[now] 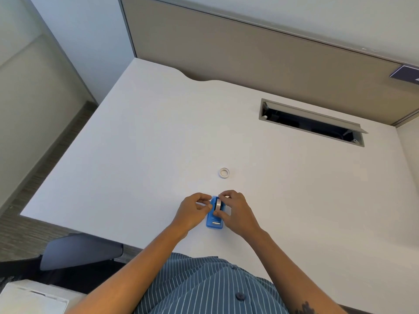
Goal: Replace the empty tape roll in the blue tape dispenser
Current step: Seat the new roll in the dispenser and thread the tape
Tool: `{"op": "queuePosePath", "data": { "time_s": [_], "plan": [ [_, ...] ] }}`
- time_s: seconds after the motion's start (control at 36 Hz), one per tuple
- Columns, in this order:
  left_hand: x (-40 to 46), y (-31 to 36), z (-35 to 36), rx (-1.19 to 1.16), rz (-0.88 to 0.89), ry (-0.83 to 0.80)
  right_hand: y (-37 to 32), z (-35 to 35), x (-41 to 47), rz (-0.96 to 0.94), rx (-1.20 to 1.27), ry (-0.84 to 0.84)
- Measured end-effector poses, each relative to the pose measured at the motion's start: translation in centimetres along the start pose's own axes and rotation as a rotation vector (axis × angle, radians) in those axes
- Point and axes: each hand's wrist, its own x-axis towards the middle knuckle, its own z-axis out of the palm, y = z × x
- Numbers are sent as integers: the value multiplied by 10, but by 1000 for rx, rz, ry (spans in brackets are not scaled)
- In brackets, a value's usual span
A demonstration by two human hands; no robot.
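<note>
The blue tape dispenser [214, 219] sits on the white surface [136, 155]; left hand [193, 210] and right hand [237, 210] fingers pinch the tape roll [218, 204] seated in it, while an empty core [224, 172] lies nearby

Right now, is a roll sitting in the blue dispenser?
In: a roll stands upright in the blue dispenser, both hands on it.

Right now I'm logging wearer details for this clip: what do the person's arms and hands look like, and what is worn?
Both forearms are bare to past the elbow; no sleeves reach them. The left hand and right hand wear no gloves, and no rings or watch can be seen. A dark tattoo marks the right forearm. The shirt is blue with thin white stripes and dark buttons.
</note>
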Motion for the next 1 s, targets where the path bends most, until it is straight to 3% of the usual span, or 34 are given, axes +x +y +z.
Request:
{"op": "queuePosePath", "data": {
  "time_s": [0.28,1.0],
  "plan": [
    [1,4,5,-19,21,-4,-1,-3,0,17,92,48],
    [8,3,10,19,84,-8,-3,-2,-6,-32,38,180]
  ]
}}
